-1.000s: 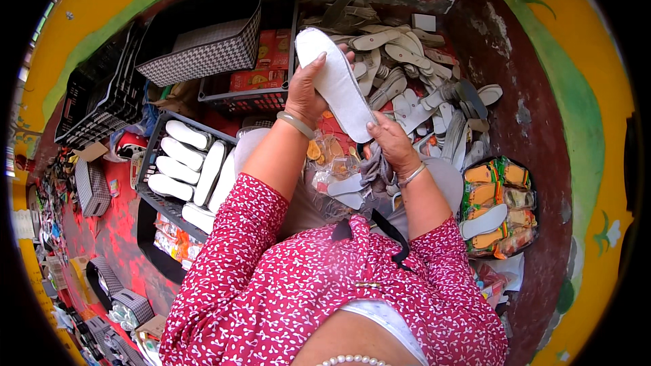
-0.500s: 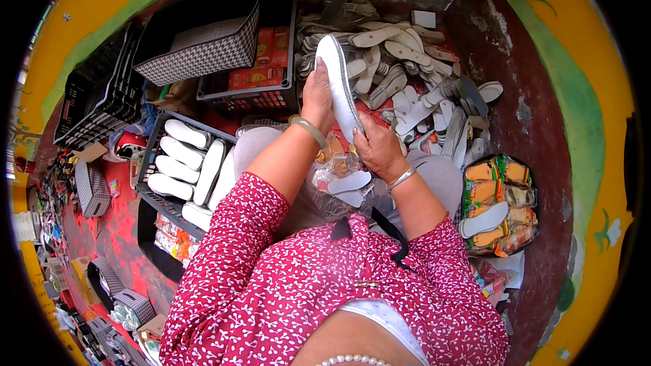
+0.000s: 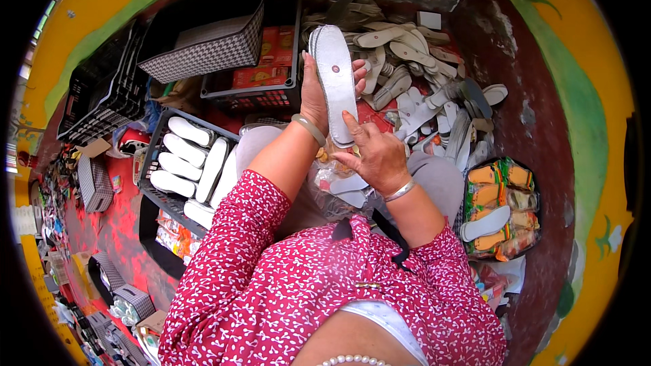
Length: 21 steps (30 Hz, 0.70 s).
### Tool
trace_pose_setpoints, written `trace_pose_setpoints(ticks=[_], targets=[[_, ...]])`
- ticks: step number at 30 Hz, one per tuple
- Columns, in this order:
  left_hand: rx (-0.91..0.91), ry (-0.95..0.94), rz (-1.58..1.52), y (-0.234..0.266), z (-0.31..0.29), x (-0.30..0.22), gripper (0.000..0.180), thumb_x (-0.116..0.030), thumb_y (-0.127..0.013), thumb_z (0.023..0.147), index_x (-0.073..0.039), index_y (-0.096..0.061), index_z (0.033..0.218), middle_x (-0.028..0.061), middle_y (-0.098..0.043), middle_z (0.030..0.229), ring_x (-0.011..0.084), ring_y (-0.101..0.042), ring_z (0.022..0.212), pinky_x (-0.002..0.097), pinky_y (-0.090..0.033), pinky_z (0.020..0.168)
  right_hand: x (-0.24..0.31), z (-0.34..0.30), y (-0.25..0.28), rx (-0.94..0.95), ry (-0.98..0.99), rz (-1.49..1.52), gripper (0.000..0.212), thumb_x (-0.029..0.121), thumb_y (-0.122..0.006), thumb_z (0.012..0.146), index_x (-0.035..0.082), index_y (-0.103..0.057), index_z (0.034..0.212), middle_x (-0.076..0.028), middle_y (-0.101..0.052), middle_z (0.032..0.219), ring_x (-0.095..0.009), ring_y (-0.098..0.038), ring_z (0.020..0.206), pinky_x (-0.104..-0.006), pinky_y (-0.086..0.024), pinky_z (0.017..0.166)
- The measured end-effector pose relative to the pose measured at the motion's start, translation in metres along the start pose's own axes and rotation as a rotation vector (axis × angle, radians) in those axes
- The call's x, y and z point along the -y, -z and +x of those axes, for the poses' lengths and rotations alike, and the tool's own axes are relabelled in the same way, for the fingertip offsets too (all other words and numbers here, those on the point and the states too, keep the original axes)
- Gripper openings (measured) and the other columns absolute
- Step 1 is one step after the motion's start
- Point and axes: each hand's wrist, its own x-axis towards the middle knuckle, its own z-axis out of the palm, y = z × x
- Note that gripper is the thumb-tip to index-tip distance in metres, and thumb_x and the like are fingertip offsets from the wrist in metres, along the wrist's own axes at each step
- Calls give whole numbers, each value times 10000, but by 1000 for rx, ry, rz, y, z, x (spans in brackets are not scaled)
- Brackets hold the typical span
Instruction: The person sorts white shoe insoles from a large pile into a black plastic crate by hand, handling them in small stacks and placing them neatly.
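A white shoe sole (image 3: 332,61) with a stitched edge and a small round reddish mark stands nearly upright in front of me; a second layer or sole shows along its left edge. My left hand (image 3: 314,98) is closed around it from behind, thumb on the left side and fingertips showing past the right side. Low on the sole's right side, the index finger of my right hand (image 3: 380,156) touches the surface, its thumb spread apart. That hand does not grip the sole. Below the hands, pale insoles (image 3: 350,183) lie on clear plastic in my lap.
A dark crate (image 3: 156,190) of white soles stands at my left. Beyond my hands is a heap of loose soles (image 3: 400,44). On the right, a container of packaged orange insoles (image 3: 485,196) has a pale insole (image 3: 485,224) on top. A houndstooth-patterned bin (image 3: 196,54) sits far left.
The sole has turned from edge-on to face me, showing the round mark. My right hand has let go of its lower end and now touches it with the index finger.
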Motion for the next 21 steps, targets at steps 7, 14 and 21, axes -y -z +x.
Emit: trace_pose_setpoints(ticks=[7, 14, 21], targets=[[150, -4, -12, -6, -3, -4, 840, -705, -258, 853, 22, -415, 1243, 198, -572, 1034, 237, -592, 810, 342, -529, 667, -34, 1, -11, -113, -451, 893, 471, 333, -680, 819, 20, -568, 1152, -44, -615, 755, -99, -575, 677, -221, -451, 583], [158, 104, 49, -10, -8, 2, 828, -689, -258, 863, 21, -423, 1256, 193, -583, 1051, 246, -612, 837, 343, -537, 675, -52, 5, -15, -197, -574, 1218, 288, 223, -641, 867, -14, -598, 1024, -12, -609, 747, -49, -535, 662, -178, -420, 587], [298, 229, 59, 2, -4, 7, 815, -696, -247, 860, -24, -413, 1288, 212, -581, 1053, 263, -610, 831, 349, -547, 661, -52, 7, -17, -189, -605, 1242, 260, 179, -636, 868, -32, -588, 1013, -20, -618, 785, -57, -555, 675, -179, -440, 614]])
